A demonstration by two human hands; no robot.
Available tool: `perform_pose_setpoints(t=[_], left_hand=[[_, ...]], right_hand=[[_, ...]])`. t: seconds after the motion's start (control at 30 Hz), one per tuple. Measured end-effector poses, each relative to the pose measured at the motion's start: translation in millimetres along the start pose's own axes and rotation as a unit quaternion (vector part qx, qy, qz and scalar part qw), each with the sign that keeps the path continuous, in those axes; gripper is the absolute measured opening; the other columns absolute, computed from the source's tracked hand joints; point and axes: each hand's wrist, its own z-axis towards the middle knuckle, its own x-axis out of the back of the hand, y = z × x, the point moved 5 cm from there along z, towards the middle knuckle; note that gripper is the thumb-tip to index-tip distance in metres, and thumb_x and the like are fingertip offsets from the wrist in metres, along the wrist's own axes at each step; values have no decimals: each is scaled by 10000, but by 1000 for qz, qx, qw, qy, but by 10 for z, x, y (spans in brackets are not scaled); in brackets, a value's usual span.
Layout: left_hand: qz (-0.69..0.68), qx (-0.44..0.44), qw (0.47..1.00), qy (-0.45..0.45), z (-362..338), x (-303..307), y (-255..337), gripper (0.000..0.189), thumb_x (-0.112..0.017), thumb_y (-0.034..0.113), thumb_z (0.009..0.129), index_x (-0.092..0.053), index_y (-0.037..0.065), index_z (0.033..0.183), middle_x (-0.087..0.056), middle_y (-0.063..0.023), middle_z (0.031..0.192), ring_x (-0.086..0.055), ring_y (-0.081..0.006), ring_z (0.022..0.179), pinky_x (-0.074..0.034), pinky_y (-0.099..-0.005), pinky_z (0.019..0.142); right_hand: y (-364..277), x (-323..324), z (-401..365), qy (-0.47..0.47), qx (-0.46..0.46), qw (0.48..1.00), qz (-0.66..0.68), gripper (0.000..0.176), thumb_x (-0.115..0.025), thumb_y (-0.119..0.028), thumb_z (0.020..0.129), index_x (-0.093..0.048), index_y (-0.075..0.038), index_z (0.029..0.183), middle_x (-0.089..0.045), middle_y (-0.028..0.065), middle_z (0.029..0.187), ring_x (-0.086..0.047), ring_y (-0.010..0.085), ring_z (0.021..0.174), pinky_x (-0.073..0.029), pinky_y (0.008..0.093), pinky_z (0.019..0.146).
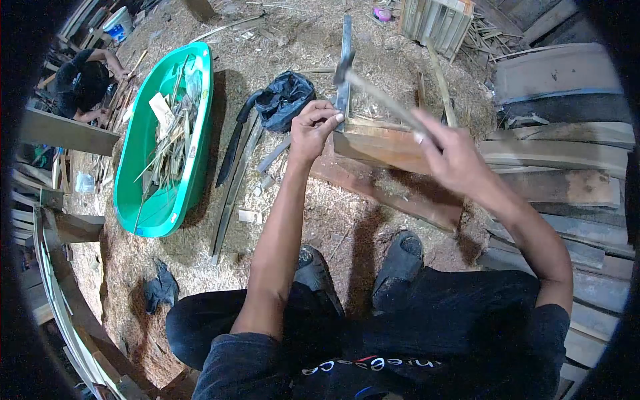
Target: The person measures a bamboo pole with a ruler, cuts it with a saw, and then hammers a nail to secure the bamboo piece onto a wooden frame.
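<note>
My right hand (457,159) is wrapped around the wooden handle of a hammer (383,98). The hammer's dark head is over a narrow greyish strip (347,37) that extends away from me. Beside the strip's near end, my left hand (313,131) is closed, thumb and fingers pinched together at the edge of a thick wooden block (380,147). Whatever is between those fingers is too small to make out. The block lies across a reddish plank (393,193) on the ground. Left of my left hand is a black plastic bag (283,100), its mouth open.
A green tub (125,193) holding wood slivers stands at the left, with a machete (230,157) and long strips beside it. Stacked boards (560,157) line the right. A wooden crate (437,23) stands farther off. Another person (83,83) crouches at upper left. Shavings cover the ground.
</note>
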Motion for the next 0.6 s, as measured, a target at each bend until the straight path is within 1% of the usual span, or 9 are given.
perform_pose_setpoints(t=[0.1,0.2,0.23,0.33,0.4,0.43,0.47,0.5,0.6], left_hand=[[-84,19,996,-14,-48,-22,-122,225,-644,166,925,-712,-25,1023,-636,-99,1091,-586,-177,1009,-456,-309,880],[-366,149,914,89,-56,-66,-337,493,-445,368,1027,-596,-59,1222,-622,-132,1154,-574,-213,1083,-425,-357,962],[-301,199,928,87,-30,-87,-372,696,-217,520,1036,-445,-54,1358,-578,-192,1289,-541,-291,1213,-376,-423,1064],[-320,304,897,9,116,-256,-364,706,-230,530,1031,-441,-58,1361,-569,-230,1294,-539,-294,1221,-388,-409,1063],[-305,320,896,-29,265,-381,-245,699,-230,524,1032,-478,-71,1303,-645,-226,1112,-620,-283,1068,-475,-385,960],[-288,323,901,-39,329,-425,-197,676,-234,509,1037,-496,-68,1274,-661,-210,1045,-641,-277,1005,-497,-381,921],[-272,326,904,-48,379,-466,-146,655,-238,494,1041,-515,-65,1244,-677,-194,979,-662,-271,942,-520,-376,881],[-270,294,916,-47,406,-497,-174,563,-262,438,1053,-554,-36,1135,-659,-116,819,-662,-244,782,-544,-363,782],[-295,318,897,-78,372,-509,-280,481,-290,390,1058,-560,-8,1075,-631,-80,777,-649,-229,746,-540,-357,766]], right_hand=[[58,119,56,50,-12,999,17,409,-543,-179,956,-516,57,1289,-667,225,894,-670,289,797,-513,403,723],[153,99,34,35,-58,995,67,379,-522,-227,982,-512,26,1264,-641,162,936,-632,232,807,-503,396,754],[145,36,-2,-2,-105,989,106,371,-515,-230,988,-508,19,1264,-633,152,937,-623,226,800,-500,393,752],[135,-99,-56,-41,-132,983,124,377,-505,-243,1005,-481,-3,1296,-603,104,931,-596,175,806,-493,341,740],[158,-174,-94,-39,-118,986,107,392,-502,-252,1017,-457,-17,1328,-581,66,925,-579,128,819,-489,291,730],[150,-187,-104,-52,-119,987,92,397,-509,-259,1013,-467,-16,1324,-597,108,1074,-580,179,984,-471,323,859],[134,-202,-122,-45,-111,987,107,405,-512,-264,1012,-467,-16,1330,-591,118,1110,-568,190,1028,-457,335,892],[122,-234,-151,-37,-102,987,121,414,-514,-269,1010,-467,-16,1335,-585,129,1147,-555,201,1072,-444,346,925],[202,-341,-238,-48,-120,982,137,427,-531,-285,997,-466,-17,1322,-597,165,1187,-565,263,1145,-431,391,973]])
